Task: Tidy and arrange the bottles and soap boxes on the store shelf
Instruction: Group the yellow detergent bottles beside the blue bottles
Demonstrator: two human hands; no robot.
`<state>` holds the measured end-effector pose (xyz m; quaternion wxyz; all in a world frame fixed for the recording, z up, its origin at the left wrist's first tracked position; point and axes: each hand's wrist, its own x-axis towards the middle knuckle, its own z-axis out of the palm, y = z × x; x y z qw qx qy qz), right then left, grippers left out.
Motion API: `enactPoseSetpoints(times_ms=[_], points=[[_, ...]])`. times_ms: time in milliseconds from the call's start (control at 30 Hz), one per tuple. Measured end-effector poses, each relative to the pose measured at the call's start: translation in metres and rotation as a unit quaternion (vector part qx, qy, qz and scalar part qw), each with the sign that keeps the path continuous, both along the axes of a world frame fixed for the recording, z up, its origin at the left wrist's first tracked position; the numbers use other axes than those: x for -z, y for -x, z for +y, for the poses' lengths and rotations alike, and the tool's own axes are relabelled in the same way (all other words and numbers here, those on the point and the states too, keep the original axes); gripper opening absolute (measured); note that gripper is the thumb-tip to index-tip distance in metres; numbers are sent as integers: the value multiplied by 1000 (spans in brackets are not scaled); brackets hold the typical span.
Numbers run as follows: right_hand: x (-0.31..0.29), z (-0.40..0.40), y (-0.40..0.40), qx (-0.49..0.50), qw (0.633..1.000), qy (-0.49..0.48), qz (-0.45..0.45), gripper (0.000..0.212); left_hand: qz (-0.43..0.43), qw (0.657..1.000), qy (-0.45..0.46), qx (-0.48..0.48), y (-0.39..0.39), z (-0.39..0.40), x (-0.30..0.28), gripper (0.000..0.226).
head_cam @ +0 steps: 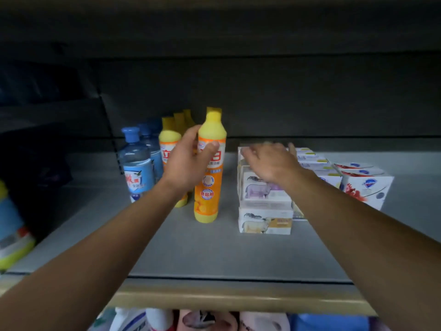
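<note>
My left hand (188,161) grips the front yellow bottle (208,173), thumb across its label and fingers (191,134) curled round its far side. The bottle stands upright on the grey shelf (214,249), a little ahead of its row. Just behind and to its left stand more yellow bottles (168,144), close together, their caps running back into the dark. Left of those stands a row of blue bottles (137,163), the front one with a blue cap and a blue label.

My right hand (267,161) reaches over the stack of soap boxes (265,201) to the right of the bottle. Its fingers (250,151) are spread and fairly straight; the hand is blurred, and I cannot tell whether it touches the top box. The stack shows a box with a pale purple animal print above one with a tan print; the lower box sits nearer the shelf's front edge. Behind my wrist a line of white boxes (310,158) runs toward the back. Farther right sit two white boxes with red print (367,185), one behind the other, apart from the stack.

At the far left edge, a blue pack with a green base (12,230) stands on the neighbouring shelf section. Below the shelf's front lip (233,299), the tops of other goods (202,318) show, too blurred to tell.
</note>
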<state>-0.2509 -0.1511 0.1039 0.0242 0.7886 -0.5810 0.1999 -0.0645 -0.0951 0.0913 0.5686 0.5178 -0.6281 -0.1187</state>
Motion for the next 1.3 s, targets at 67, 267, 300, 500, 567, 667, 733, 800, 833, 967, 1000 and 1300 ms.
enactPoseSetpoints(times_ms=[67,267,300,500,567,667,733,800,833,967,1000,1300], points=[[-15,16,-12,-47,984,49,-168,43,-19,1000,-6,15,-1,22,3,33],[-39,64,-48,-233,919,2,-318,24,-50,998,-21,28,-4,65,14,30],[-39,68,-52,-244,924,7,-293,18,-45,998,-21,33,-4,70,15,29],[-49,84,-59,-261,920,17,-293,21,86,988,-83,97,-8,101,17,30],[-55,84,-54,-261,908,-10,-329,20,178,950,-174,189,-11,119,28,36],[-55,80,-44,-241,895,-56,-372,15,279,859,-289,317,-9,147,47,51],[-46,76,-43,-193,897,-96,-385,14,312,836,-298,338,-4,159,50,50],[-30,75,-45,-123,884,-161,-422,26,332,837,-299,314,4,168,47,46],[-21,75,-46,-95,863,-204,-452,33,345,834,-306,302,9,171,44,45],[15,82,-50,-80,794,-356,-487,42,434,783,-356,267,19,175,31,52],[22,85,-52,-87,781,-389,-480,43,461,767,-362,260,19,174,28,52],[38,95,-69,-77,769,-391,-500,39,487,745,-374,263,8,172,28,63]])
